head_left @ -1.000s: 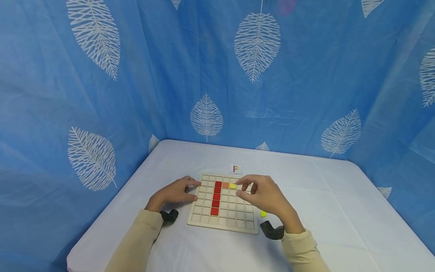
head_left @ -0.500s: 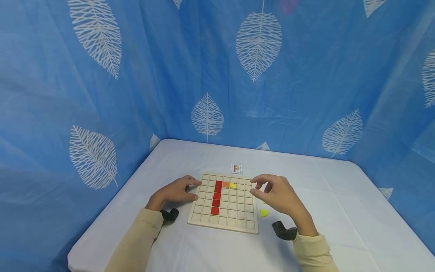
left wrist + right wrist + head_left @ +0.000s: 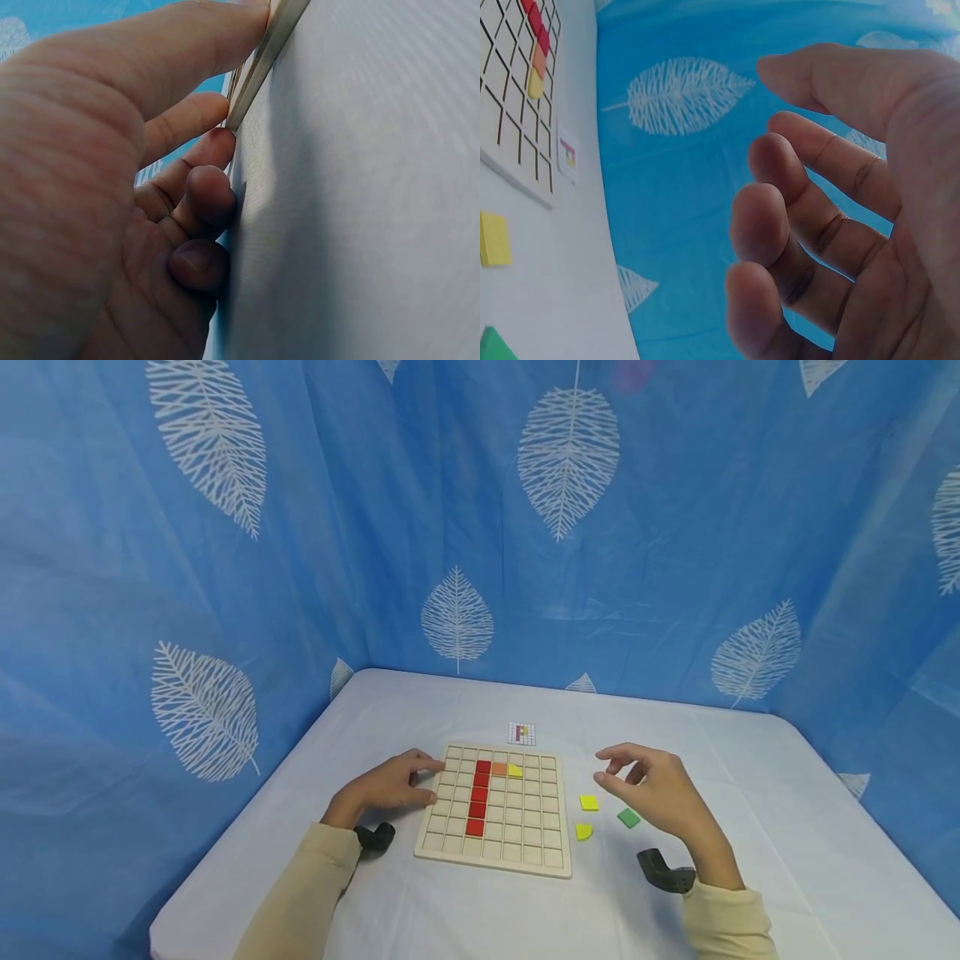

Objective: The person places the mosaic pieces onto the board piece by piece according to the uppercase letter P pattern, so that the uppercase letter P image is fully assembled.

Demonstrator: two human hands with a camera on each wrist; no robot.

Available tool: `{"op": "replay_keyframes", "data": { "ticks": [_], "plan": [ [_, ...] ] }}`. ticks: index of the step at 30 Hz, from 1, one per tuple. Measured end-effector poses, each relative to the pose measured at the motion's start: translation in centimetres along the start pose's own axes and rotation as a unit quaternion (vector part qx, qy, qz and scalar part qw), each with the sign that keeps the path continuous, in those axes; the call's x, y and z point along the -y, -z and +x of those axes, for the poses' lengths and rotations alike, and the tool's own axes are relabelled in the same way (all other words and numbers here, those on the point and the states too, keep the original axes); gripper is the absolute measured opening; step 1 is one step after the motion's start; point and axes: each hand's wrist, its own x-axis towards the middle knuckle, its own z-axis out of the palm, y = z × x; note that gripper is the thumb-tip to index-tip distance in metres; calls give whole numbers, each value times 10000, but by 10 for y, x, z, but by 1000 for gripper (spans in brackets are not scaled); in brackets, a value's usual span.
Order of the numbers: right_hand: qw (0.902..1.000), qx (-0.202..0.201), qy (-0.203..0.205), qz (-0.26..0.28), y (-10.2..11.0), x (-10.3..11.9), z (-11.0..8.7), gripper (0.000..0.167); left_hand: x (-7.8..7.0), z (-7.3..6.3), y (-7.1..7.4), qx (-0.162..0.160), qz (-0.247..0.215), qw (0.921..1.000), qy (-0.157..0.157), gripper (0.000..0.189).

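Note:
My left hand (image 3: 390, 779) rests at the left edge of a pale wooden grid board (image 3: 525, 837), thumb and fingertips touching its side. On the board, several red square tiles (image 3: 477, 794) form a column. Right of the top red tile sit an orange tile (image 3: 499, 768) and a yellow tile (image 3: 515, 771) with one cut corner. To the right of the board, my right hand (image 3: 654, 787) hovers above the table with nothing in it, fingers loosely bent and thumb apart. Near it lie a yellow square tile (image 3: 588, 803), a rounded yellow tile (image 3: 583, 832) and a green tile (image 3: 628, 817).
A small card (image 3: 522, 733) printed with a coloured grid lies just behind the board. The white-covered table (image 3: 750, 793) has blue leaf-patterned cloth (image 3: 645, 593) around its back and sides. A dark strap piece (image 3: 663, 872) sits at each wrist.
My right hand has moved right, from over the board to beyond its right side, uncovering the yellow square and green tiles. The left hand stays at the board's edge.

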Motion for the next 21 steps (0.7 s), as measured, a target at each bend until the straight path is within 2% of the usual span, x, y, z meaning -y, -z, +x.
{"op": "replay_keyframes", "data": {
  "ticks": [8,15,21],
  "plan": [
    [9998,-80,-195,-62,5,-11,-3,31,0,0,0,18,-15,10000,-77,58],
    [9988,77,-472,-118,7,-22,-7,40,1,2,1,86,-81,9997,-227,59],
    [9985,154,-504,-126,8,-34,-5,42,1,1,1,31,-57,9999,-120,59]
  ]
}}
